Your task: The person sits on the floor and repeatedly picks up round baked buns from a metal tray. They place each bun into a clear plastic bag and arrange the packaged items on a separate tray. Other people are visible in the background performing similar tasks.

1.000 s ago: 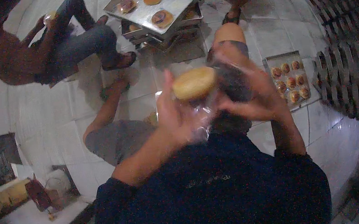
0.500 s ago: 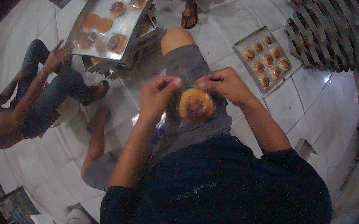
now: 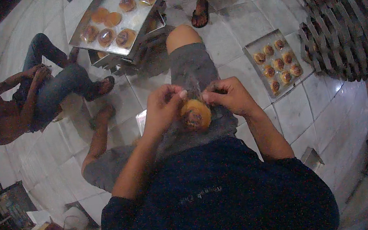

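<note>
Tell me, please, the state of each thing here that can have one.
Left hand, grip pinched on the clear bag
Right hand, grip also pinched on it
Bun between them, topping upward, apparently inside the bag
Upper tray, uncovered, holding seven buns
Floor tray, uncovered, holding nine buns
Co-worker's hands, close together

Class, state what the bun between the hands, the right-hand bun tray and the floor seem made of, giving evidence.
Bun: probably baked dough, golden-brown, darker patch on top. Tray: likely metal, dull grey, thin upright walls. Floor: pale, smooth tile, perhaps ceramic, given gridded joints and glint.
</note>
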Demonstrator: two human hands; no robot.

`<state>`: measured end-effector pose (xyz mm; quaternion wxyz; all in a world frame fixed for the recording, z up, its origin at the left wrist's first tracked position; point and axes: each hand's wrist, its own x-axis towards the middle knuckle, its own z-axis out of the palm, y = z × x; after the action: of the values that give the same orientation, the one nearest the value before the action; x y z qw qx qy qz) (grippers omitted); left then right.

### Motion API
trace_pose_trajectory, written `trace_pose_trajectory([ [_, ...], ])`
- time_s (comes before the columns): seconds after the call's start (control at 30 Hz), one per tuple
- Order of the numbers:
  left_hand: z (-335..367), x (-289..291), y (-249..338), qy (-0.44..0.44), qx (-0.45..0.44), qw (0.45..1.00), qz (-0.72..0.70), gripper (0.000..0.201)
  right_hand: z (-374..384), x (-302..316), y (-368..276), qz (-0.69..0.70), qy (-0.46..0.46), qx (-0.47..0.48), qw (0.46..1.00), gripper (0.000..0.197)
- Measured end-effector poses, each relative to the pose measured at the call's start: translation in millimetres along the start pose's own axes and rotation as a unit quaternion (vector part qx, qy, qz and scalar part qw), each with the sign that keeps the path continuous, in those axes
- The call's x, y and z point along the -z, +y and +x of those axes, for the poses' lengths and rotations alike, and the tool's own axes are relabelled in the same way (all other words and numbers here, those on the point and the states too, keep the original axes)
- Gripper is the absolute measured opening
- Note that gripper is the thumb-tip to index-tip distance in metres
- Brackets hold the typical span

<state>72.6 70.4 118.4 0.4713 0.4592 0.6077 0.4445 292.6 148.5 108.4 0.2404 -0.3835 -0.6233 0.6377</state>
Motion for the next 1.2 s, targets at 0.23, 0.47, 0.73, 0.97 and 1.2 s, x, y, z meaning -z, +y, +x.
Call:
trace_pose_trajectory([
  [0.23, -18, -1, 12, 0.114, 0.119, 0.959, -0.232, 0.02, 3, 5, -3, 0.287, 0.117, -0.087, 0.947, 0.015],
  [0.47, -4, 5, 0, 0.102, 0.093, 0.968, -0.209, 0.019, 9, -1, -18, 0.246, 0.08, -0.069, 0.964, 0.019],
  [0.73, -23, 0, 10, 0.13, 0.095, 0.954, -0.252, 0.021, 0, -10, -19, 0.123, 0.088, -0.065, 0.986, 0.019],
  [0.97, -7, 17, -1, 0.173, 0.057, 0.958, -0.223, 0.016, 21, -8, -12, 0.308, 0.117, -0.052, 0.943, 0.02],
  [1.2, 39, 32, 27, 0.168, -0.046, 0.973, -0.149, 0.024, 52, -3, -29, 0.294, 0.168, -0.015, 0.941, 0.021],
])
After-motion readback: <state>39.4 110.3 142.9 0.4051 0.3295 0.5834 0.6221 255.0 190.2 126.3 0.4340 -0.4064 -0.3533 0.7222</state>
